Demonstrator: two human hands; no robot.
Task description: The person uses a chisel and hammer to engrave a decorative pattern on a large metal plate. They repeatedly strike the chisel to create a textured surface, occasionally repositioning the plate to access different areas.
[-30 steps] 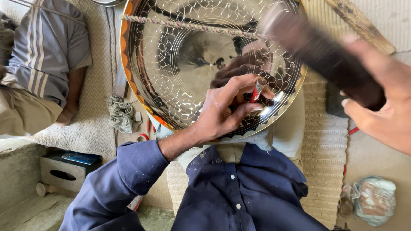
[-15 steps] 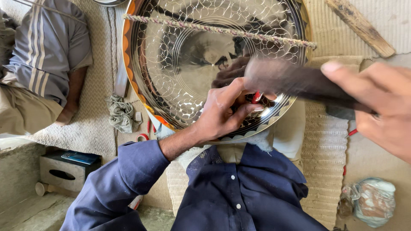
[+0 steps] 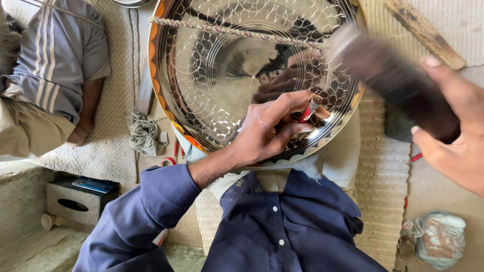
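The left hand (image 3: 267, 133) reaches up from a blue sleeve, wrist bent, its fingers pinched shut around a small red-handled punch (image 3: 308, 111) whose tip meets the lower right part of a large shiny engraved metal tray (image 3: 222, 75) propped on the person's lap. The right hand (image 3: 448, 131) is raised at the right, curled around a dark, motion-blurred tool, probably a hammer (image 3: 388, 70), poised above the tray's rim.
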